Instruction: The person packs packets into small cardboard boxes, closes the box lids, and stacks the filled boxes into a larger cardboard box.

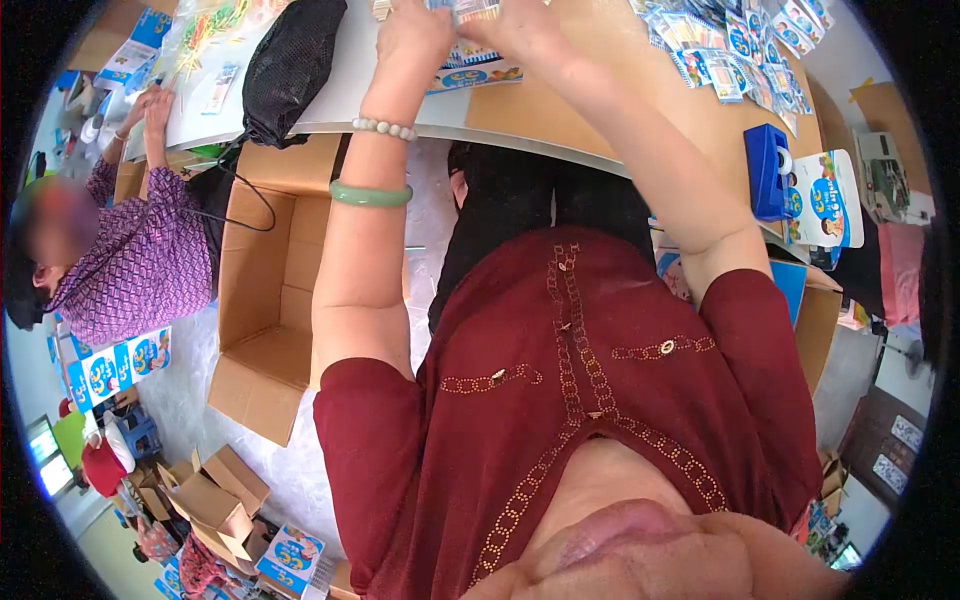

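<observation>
At the top edge of the view, my left hand (415,38) and my right hand (522,32) work close together over the table. Between them is a small blue-and-white printed packet (477,14), which the fingers of both hands appear to pinch. The fingertips are partly cut off by the frame. Just below the hands, a blue printed card strip (474,77) lies at the table's near edge. My left wrist wears a beaded bracelet (384,129) and a green bangle (371,194).
Many blue-and-white packets (725,60) lie at the table's right, near a blue tape dispenser (767,172). A black mesh bag (292,70) sits to the left. Below it stands an open cardboard box (262,265). A co-worker in a purple patterned top (150,255) sits at far left.
</observation>
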Demonstrator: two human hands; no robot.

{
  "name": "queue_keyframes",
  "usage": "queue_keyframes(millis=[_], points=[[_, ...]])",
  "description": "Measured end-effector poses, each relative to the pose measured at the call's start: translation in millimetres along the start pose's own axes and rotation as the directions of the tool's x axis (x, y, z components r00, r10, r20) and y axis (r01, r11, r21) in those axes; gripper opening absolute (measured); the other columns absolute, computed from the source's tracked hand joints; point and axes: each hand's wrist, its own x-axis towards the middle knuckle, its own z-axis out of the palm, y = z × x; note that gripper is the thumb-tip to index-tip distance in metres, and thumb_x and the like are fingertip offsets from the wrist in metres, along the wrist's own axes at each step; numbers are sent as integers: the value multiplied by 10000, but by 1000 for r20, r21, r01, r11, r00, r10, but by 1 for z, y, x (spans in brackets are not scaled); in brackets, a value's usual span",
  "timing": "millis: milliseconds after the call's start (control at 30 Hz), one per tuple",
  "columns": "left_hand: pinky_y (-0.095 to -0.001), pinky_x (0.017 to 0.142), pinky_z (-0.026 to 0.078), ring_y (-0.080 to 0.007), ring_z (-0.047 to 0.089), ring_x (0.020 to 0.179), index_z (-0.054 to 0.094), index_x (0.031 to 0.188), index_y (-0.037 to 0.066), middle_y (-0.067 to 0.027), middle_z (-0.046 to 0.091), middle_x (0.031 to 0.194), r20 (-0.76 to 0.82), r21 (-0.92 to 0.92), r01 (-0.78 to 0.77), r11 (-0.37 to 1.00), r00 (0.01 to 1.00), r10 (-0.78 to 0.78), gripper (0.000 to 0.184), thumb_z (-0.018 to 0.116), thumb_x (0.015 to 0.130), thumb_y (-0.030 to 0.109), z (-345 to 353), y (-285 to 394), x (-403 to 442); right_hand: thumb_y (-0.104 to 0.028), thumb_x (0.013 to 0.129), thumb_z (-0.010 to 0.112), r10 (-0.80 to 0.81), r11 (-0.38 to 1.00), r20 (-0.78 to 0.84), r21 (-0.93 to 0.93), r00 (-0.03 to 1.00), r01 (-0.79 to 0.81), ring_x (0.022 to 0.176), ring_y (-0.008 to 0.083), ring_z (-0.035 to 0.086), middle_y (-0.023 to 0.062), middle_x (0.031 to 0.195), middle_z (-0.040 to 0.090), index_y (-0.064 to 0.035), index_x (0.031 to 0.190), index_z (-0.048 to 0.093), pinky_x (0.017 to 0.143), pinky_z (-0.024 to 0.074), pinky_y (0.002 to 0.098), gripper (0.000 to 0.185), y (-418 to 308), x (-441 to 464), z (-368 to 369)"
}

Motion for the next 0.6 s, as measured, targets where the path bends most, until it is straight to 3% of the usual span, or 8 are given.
queue_keyframes(millis=[33, 67, 100, 167, 267, 333, 533, 600], points=[[-539, 843, 476, -498, 606, 956, 522, 1176, -43, -360, 606, 1024, -27, 7, 79, 997, 997, -79, 387, 520, 897, 224, 0, 3, -1, -132, 767, 651, 96, 995, -16, -25, 995, -97, 1051, 351, 587, 293, 1127, 595, 91, 1061, 593, 846, 517, 434, 373, -8, -4, 1], [-539, 843, 476, -498, 606, 956, 522, 1176, -43, -360, 606, 1024, -33, 5, 82, 997, 996, -82, 387, 520, 897, 224, 2, 1, -1, -148, 804, 629, -163, 847, -40, -517, 986, 119, 986, 360, 591, 292, 1076, 597, 87, 1016, 610, 827, 516, 457, 317, 0, -8, 12], [-541, 830, 482, -497, 614, 921, 525, 1164, -48, -351, 616, 986, -76, 7, 64, 998, 995, -64, 384, 529, 889, 221, 7, -4, -1, -165, 841, 607, -394, 433, 65, -867, 917, 247, 921, 369, 596, 290, 1024, 600, 83, 971, 628, 807, 515, 479, 280, 6, -11, 20], [-543, 817, 487, -497, 622, 887, 527, 1151, -53, -341, 627, 947, -126, 9, 45, 999, 991, -44, 382, 538, 881, 218, 10, -7, -2, -190, 855, 585, -587, 474, -29, -822, 809, 315, 809, 327, 590, 205, 868, 617, 54, 912, 668, 774, 509, 480, 264, 8, -21, 27], [-520, 804, 502, -498, 607, 911, 531, 1156, -56, -336, 610, 1005, -37, 26, 29, 999, 999, -28, 378, 546, 878, 201, 16, -16, -1, -188, 821, 628, -363, 476, 19, -855, 931, 204, 861, 256, 645, 129, 942, 664, -16, 1085, 630, 703, 551, 345, 315, 7, -24, 38], [-479, 811, 518, -484, 588, 983, 538, 1143, -63, -329, 563, 1102, 73, 426, -174, 888, 985, 158, 361, 546, 876, 180, 30, -32, 3, -194, 842, 557, -297, 462, -17, -878, 955, 127, 762, 300, 653, 135, 878, 652, -43, 919, 599, 832, 514, 394, 175, 7, -19, 39], [-442, 905, 488, -466, 547, 1092, 495, 1214, -92, -323, 514, 1189, -190, 37, -288, 957, 938, 290, 488, 636, 829, 173, -12, 9, -22, -209, 812, 601, -182, 522, 71, -838, 981, 158, 800, 321, 594, 137, 785, 617, 11, 880, 677, 776, 497, 463, 243, -18, -12, -2], [-437, 819, 516, -420, 609, 976, 524, 1115, -67, -291, 582, 1066, -137, 212, -324, 922, 924, 357, 360, 622, 825, 121, -16, -3, -20, -220, 799, 603, -340, 565, 62, -784, 938, 257, 807, 315, 598, 129, 785, 625, -13, 852, 673, 772, 490, 461, 225, -12, -20, -10]])
